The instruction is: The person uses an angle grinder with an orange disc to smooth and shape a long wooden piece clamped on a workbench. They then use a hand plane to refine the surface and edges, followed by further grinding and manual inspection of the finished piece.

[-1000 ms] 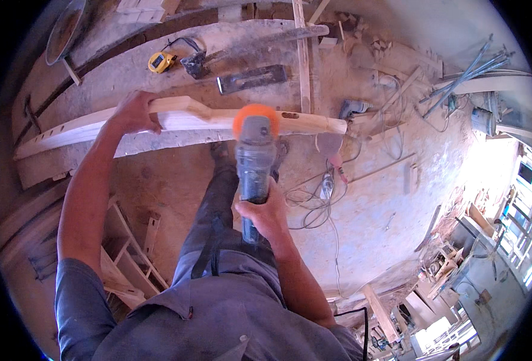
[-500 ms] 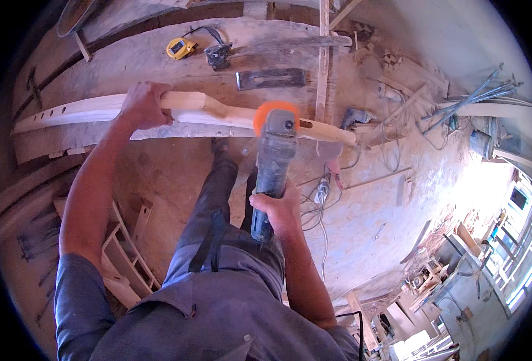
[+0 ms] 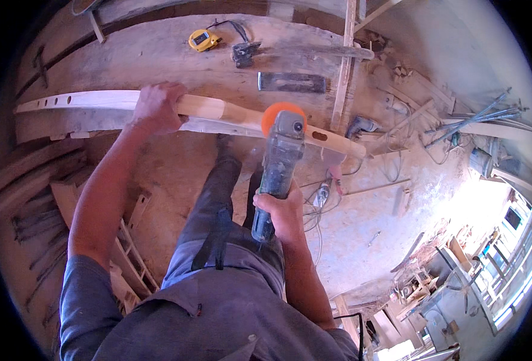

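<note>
From here I see the left arm (image 3: 100, 204) stretched forward, the left hand (image 3: 159, 107) back upward with fingers (image 3: 171, 120) curled over. I have the right hand (image 3: 285, 215) nearer the body (image 3: 224, 310), wrapped tight, thumb (image 3: 267, 203) laid across.

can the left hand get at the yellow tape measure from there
Probably yes: the yellow tape measure lies beyond the left hand with nothing seen between, though that hand grips the wooden piece.

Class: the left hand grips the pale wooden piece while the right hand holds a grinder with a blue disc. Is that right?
No: the disc is orange, not blue, as the head view shows. The left hand grips the pale wooden piece, and the right hand holds the grinder.
</note>
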Motion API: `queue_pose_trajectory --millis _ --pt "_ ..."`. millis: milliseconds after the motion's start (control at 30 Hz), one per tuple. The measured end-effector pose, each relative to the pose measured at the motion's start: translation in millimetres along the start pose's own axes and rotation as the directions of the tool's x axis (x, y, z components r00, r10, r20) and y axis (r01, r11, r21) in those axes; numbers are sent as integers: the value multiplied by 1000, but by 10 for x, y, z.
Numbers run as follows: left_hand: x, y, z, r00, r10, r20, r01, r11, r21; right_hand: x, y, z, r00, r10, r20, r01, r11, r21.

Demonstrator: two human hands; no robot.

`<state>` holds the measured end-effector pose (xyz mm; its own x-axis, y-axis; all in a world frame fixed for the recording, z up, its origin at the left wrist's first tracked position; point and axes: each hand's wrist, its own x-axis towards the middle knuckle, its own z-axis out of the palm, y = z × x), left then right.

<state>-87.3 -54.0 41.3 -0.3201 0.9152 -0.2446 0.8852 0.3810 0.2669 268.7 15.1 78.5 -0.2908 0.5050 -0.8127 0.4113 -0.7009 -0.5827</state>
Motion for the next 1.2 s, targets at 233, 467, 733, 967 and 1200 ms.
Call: queue_pose_trajectory --millis 233,467,733,967,1200 --pt "-163 -50 178 991 44 -124 -42 999 19 -69 -97 -304 997 -22 -73 30 994 109" --pt "-167 -62 171 988 63 -143 -65 998 -6 -51 -10 122 998 -11 62 17 995 -99" --pt "-77 -23 88 1000 -7 -12 7 999 45 -72 111 46 999 3 44 -4 1000 19" --pt "-67 -47 99 999 7 -43 -9 999 -41 -137 -16 132 999 -46 27 48 996 -71" --pt "-73 -41 79 999 -32 24 31 999 22 -212 75 -584 984 -22 -175 39 995 94"
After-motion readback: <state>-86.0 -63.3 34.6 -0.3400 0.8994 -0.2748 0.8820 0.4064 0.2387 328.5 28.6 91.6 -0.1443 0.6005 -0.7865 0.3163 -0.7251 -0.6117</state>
